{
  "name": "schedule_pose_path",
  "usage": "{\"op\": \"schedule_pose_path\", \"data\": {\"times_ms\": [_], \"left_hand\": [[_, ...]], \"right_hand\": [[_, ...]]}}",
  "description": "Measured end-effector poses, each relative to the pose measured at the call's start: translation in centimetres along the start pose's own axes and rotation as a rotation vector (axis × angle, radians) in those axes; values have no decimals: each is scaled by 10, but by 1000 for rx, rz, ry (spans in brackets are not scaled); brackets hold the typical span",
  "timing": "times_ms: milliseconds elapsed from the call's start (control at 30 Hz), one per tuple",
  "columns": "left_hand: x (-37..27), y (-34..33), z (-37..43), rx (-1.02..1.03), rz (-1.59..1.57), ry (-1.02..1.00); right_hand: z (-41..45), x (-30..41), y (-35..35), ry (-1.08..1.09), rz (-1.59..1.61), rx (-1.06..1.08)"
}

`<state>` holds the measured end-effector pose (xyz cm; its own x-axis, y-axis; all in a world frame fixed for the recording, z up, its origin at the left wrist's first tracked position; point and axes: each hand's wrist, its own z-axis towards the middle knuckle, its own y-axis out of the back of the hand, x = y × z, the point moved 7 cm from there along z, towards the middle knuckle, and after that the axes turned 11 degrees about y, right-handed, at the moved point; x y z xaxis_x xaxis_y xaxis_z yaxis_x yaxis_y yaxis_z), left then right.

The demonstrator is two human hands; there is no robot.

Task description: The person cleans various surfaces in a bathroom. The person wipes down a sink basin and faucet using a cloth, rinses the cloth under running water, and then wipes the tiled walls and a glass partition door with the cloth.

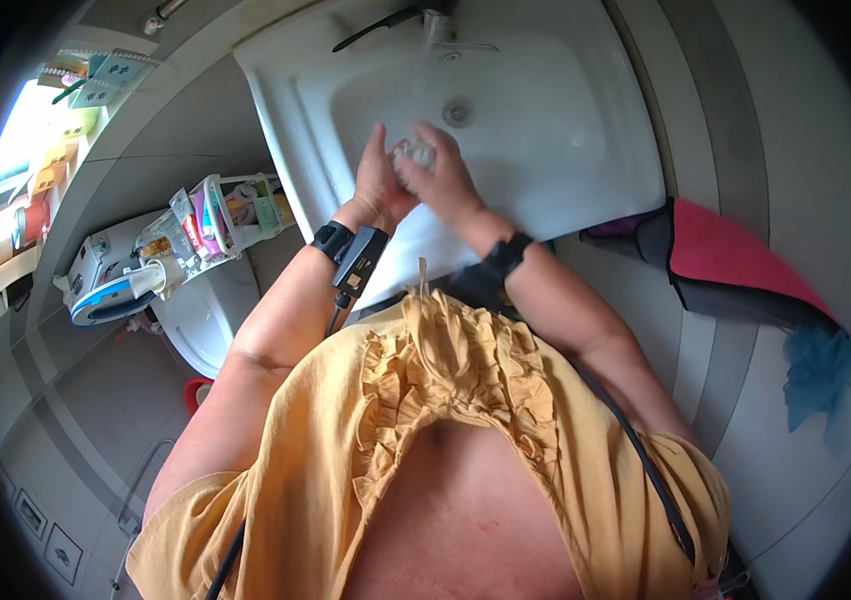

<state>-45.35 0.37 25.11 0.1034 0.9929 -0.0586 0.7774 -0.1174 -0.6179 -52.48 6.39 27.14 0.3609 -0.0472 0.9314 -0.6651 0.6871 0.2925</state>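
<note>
My left hand (379, 180) and my right hand (446, 180) meet above the front part of a white ceramic washbasin (545, 169). Between the palms and fingers is a whitish, glossy mass (418, 154), perhaps lather or water; which one I cannot tell. The left hand is turned palm inward, thumb side up. My right hand is blurred, its fingers curled over the whitish mass. Beyond the hands lies the round metal drain (458, 112). The faucet (438, 28), with a long black handle, stands at the basin's back edge.
Left of the basin, a white plastic basket (234, 240) holds tubes and toiletries. A toilet (197, 322) is beneath it. Pink and grey fabric (740, 259) and a blue mesh bath sponge (819, 375) hang at right. Black devices (359, 262) are strapped to my wrists, with a cable.
</note>
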Motion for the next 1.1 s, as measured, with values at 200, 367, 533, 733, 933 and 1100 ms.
{"op": "schedule_pose_path", "data": {"times_ms": [200,367,533,733,933,1100], "left_hand": [[-17,47,42,261,648,-306],[0,13,19,191,327,47],[1,26,21,136,281,-21],[-3,41,22,-71,321,-43],[3,49,24,-101,433,-21],[8,58,18,-141,531,-75]], "right_hand": [[-4,60,-1,490,-367,-44],[6,50,9,474,-412,-39],[18,61,2,340,-296,-9],[24,41,-8,88,-267,138],[18,26,-10,-136,-254,244],[3,15,-12,-281,-139,240]]}}
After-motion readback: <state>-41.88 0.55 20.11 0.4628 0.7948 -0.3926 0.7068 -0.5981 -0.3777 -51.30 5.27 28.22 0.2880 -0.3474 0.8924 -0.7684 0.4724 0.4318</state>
